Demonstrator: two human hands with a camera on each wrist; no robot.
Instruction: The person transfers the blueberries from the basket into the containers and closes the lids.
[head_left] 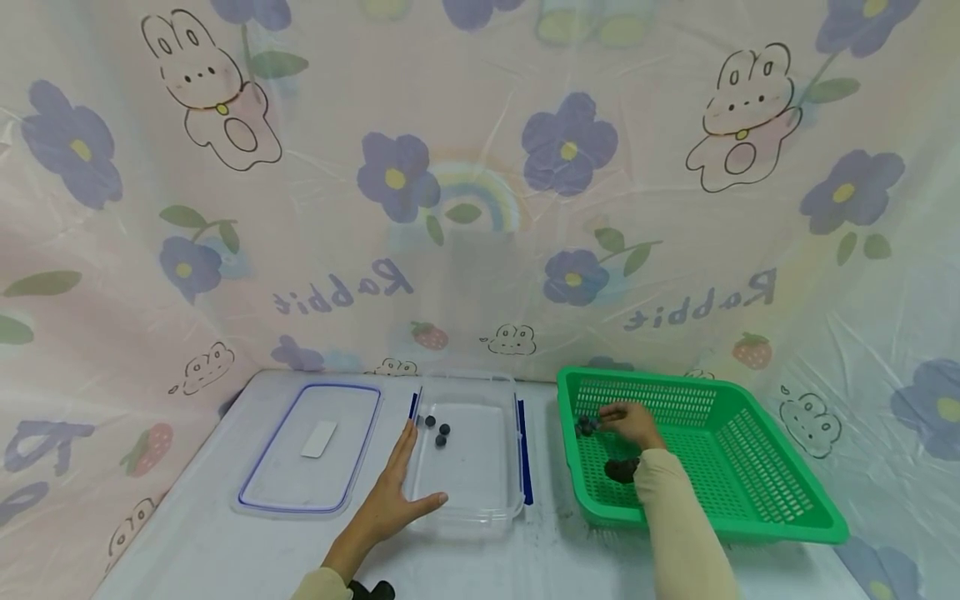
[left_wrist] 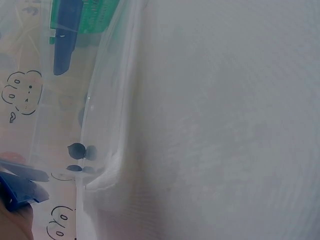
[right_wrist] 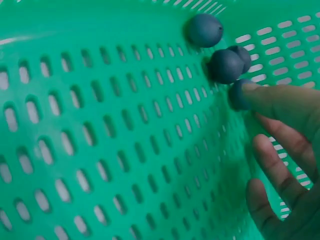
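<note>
In the head view my right hand point(head_left: 632, 423) reaches into the left end of a green plastic basket point(head_left: 787, 529). Its thumb and forefinger pinch a blueberry point(right_wrist: 238, 98) in the right wrist view, while the other fingers stay spread and slightly bent. More blueberries point(right_wrist: 226, 66) lie against the basket wall. My left hand point(head_left: 387, 502), thumb spread wide, rests at the left side of a clear plastic box point(head_left: 468, 517). In the left wrist view a fingertip is beside the box's blue latch point(left_wrist: 20, 190). Several blueberries point(head_left: 441, 441) sit in the box's far left part.
Left of the box, a clear lid point(head_left: 277, 479) with a blue seal and a white label point(head_left: 319, 439) lies on the white-covered table point(head_left: 187, 546). A printed curtain point(head_left: 480, 208) rises behind and at the sides. Dark devices sit at both wrists.
</note>
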